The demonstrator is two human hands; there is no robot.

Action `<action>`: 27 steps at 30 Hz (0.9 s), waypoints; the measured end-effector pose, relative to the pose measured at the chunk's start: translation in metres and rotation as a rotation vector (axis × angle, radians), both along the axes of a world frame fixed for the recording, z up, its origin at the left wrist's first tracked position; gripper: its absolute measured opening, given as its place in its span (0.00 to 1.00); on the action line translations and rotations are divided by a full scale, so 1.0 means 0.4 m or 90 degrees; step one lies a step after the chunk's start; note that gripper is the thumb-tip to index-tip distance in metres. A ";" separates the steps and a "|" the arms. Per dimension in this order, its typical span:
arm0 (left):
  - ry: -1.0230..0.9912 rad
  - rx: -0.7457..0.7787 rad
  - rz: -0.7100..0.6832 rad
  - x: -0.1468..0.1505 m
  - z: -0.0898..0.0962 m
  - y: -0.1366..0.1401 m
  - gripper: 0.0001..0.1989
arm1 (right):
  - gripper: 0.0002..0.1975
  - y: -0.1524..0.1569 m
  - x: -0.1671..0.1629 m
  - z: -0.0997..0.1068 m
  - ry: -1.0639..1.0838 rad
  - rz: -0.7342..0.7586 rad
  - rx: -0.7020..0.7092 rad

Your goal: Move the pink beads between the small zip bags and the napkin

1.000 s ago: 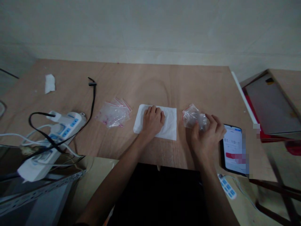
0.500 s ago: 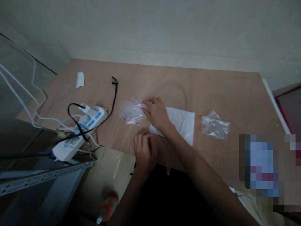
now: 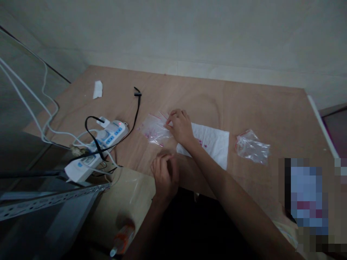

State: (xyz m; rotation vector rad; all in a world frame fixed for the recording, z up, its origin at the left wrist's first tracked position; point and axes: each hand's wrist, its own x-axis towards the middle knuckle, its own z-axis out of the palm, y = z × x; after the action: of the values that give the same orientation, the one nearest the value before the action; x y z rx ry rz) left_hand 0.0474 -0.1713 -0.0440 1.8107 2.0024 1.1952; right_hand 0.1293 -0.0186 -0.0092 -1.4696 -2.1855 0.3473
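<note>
A clear zip bag (image 3: 155, 131) with red seal lines lies flat, with small pink-purple pieces in or on it. Over its right side is my right hand (image 3: 179, 126), thumb and fingertips drawn together in a pinch; what is between them is too small to make out. Under my right wrist lies a white cloth or paper sheet (image 3: 215, 146), with a few pink-purple specks on it. My left hand (image 3: 165, 171) hovers at the table's front edge, fingers curled towards the thumb, and their contents are hidden.
Another clear zip bag (image 3: 253, 147) lies right of the white sheet. To the left, a power strip (image 3: 97, 151) has tangled cables, and a black cord (image 3: 137, 108) reaches onto the table. A white scrap (image 3: 98, 89) lies at back left. An orange-labelled bottle (image 3: 123, 240) stands below.
Pink-purple specks now show on the white sheet beside my right wrist. My right fingers have shifted slightly at the bag's edge. My left hand stays almost in place; the view has turned slightly.
</note>
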 end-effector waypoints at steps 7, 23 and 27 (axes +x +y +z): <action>-0.346 -0.026 -0.001 -0.018 0.145 0.056 0.11 | 0.03 -0.191 0.064 0.087 0.300 -0.005 0.073; -0.585 -0.160 -0.240 0.119 0.190 0.075 0.09 | 0.12 -0.374 0.202 0.125 0.474 -0.175 0.007; -0.538 -0.162 -0.226 0.140 0.214 0.079 0.07 | 0.15 -0.379 0.215 0.128 0.395 -0.167 0.064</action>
State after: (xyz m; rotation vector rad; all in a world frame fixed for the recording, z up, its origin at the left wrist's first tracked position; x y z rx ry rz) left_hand 0.1034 -0.1397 0.0417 1.1667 1.2247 1.2269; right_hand 0.2154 -0.1703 0.0421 -1.3443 -1.4839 0.5108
